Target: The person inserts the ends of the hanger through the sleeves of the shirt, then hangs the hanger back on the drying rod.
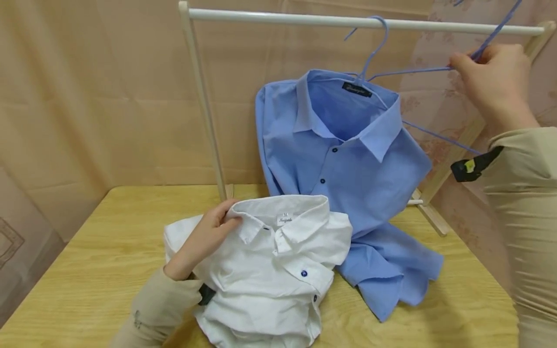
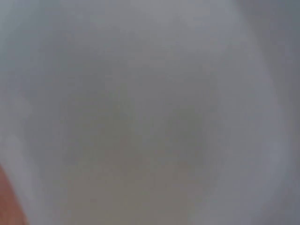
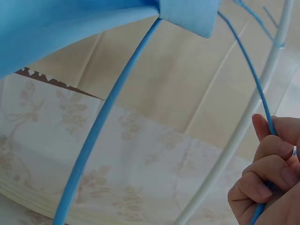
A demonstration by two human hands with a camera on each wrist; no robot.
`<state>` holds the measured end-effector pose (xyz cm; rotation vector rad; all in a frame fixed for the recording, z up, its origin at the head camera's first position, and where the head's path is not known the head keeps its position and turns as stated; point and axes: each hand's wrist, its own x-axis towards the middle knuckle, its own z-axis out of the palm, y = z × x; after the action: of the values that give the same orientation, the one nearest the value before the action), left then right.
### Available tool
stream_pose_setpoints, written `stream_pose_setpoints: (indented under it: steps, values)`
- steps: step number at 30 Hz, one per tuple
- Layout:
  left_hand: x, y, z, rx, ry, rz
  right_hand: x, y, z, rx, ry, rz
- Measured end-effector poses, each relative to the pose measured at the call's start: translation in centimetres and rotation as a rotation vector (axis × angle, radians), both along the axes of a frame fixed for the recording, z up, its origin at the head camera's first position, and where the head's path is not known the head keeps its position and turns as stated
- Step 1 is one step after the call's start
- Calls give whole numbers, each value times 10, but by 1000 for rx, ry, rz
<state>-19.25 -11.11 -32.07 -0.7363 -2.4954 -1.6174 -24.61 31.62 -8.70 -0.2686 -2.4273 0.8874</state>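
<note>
My left hand holds the collar of a white shirt at its left side, thumb in front of the cloth. The shirt has blue buttons and a loosely bunched body. Blurred pale cloth fills the left wrist view. Up at the right, my right hand grips a blue wire hanger; curled fingers wrap its wire in the right wrist view. Part of that hanger is hidden behind the blue shirt, which hangs on another blue hanger hooked over the rail.
A white rail on wooden posts spans the back. The blue shirt's lower part rests on the wooden table, right of the white shirt. Beige curtain cloth hangs behind, with floral cloth at the right.
</note>
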Motion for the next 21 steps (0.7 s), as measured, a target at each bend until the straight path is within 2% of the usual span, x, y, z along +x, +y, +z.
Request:
stream_pose_setpoints:
  steps: [3, 6, 9, 11, 15, 18, 21]
  values:
    - [0, 0, -1, 1, 5, 1, 11, -1, -9, 32, 35, 20]
    - [1, -1, -1, -4, 2, 11, 22, -7, -23, 90, 142, 49]
    - [2, -3, -1, -15, -6, 20, 32, -14, -37, 85, 217, 83]
    - [2, -3, -1, -22, -15, 23, 38, -18, -43, 62, 235, 71]
    - [3, -1, 1, -49, -18, 66, 50, -23, -49, 91, 281, -1]
    - [3, 1, 3, -60, -14, 110, 60, -25, -52, 66, 316, -4]
    - [5, 5, 5, -66, -3, 111, 69, -25, -55, 7, 359, 21]
